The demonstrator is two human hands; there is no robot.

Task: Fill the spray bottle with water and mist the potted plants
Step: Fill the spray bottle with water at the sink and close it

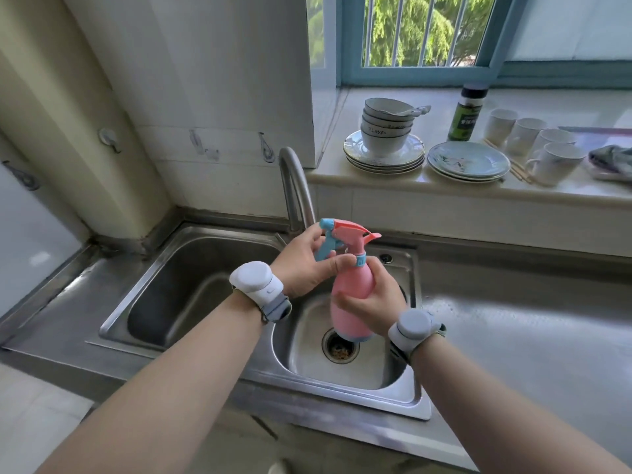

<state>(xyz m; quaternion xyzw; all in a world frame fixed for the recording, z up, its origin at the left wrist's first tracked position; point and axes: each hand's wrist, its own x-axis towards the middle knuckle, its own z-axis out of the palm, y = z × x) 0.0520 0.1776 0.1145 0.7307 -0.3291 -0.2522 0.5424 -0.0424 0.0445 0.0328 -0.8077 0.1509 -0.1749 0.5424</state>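
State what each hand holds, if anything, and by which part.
Both hold the pink plastic spray bottle: the left hand grips its blue-and-pink trigger head, the right hand wraps its body.

I see the pink spray bottle (351,289), blue at nozzle, trigger, collar and base, nearly upright, its head between the fingers of my left hand (304,265), its body inside the curled fingers of my right hand (372,309).

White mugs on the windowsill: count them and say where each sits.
4 mugs, in a diagonal row right of the green bottle: farthest, second, third, nearest beside the plates. None looks hidden.
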